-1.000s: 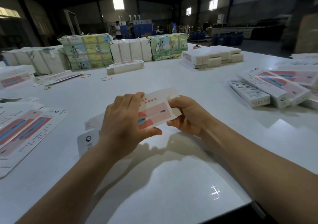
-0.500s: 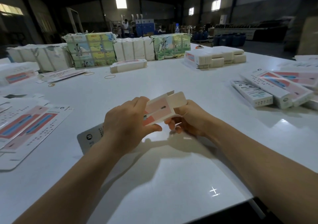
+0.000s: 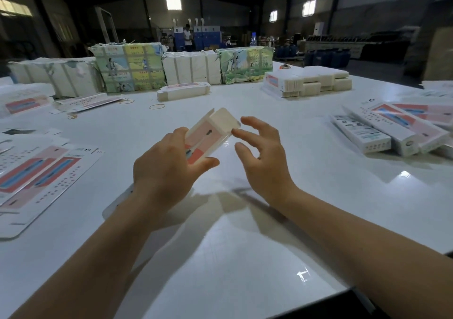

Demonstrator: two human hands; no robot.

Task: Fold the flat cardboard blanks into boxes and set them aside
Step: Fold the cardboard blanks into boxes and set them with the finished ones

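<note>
A person's two bare forearms reach out over a white table [image 3: 245,257]. The left hand [image 3: 166,169] grips a half-formed carton [image 3: 208,136], white with a pink and red printed panel, thumb along its near edge and fingers wrapped behind. The carton is held just above the table at centre, its long axis running from near-left to far-right, so the open end with its raised white end flap [image 3: 224,120] points away and to the right.

The right hand [image 3: 259,157] holds nothing. Its fingers are spread and loosely bent just right of that flap, the forefinger tip [image 3: 236,132] at the flap's edge; whether it touches cannot be told. This hand is the nearer one to the open end, so closing the flap likely falls to it, pushing leftward against the left hand's hold.

Flat printed blanks [image 3: 36,171] lie at the near left. Finished boxes [image 3: 382,137] lie together at the right. Wrapped bundles [image 3: 130,68] line the far edge.
</note>
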